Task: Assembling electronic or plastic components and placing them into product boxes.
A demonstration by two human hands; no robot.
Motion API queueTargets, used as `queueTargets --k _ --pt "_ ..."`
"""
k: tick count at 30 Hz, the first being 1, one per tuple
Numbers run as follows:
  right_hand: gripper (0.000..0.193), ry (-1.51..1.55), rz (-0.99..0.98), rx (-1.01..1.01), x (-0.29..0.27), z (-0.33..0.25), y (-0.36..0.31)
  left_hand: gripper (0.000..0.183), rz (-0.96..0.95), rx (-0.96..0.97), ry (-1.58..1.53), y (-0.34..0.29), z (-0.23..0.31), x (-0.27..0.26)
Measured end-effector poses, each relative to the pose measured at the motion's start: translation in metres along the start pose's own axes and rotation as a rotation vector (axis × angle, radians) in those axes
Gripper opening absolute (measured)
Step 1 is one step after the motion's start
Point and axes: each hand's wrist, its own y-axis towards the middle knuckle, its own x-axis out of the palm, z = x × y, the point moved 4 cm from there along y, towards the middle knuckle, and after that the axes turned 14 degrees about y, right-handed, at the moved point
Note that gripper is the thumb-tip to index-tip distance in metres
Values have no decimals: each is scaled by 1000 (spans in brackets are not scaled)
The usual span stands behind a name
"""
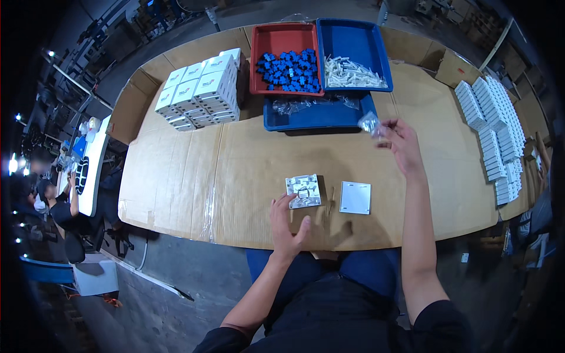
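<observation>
My right hand [403,147] is raised over the right of the table, its fingers pinched on a small clear plastic bag [370,123]. What the bag contains is too small to make out. Thumb and fingers apart, my left hand [287,230] rests with its fingertips at the near left corner of an open square white plastic housing [310,200]. Shiny parts show inside that housing. A flat square white plate [355,197], perhaps a cover, lies to its right on the cardboard.
Cardboard [247,159] covers the table. Toward the back stand a red tray [282,36] of blue pieces, a blue tray [350,41] of white pieces and a lower blue tray [312,120] with clear plastic. White boxes [197,88] are stacked left; white housings [491,132] line the right.
</observation>
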Motion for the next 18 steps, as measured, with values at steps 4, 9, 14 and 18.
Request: queueTargets --k 4,9,14,18 --pt "22 40 -93 122 17 9 -76 32 34 -310 -347 6 12 11" --pt "28 67 -280 234 45 30 -146 30 -282 -483 -791 8 62 44" --pt "27 4 -181 287 29 36 -156 21 -187 -560 -742 -5 65 49" --pt "19 42 -98 267 21 38 -158 20 -66 -561 -803 -5 58 45"
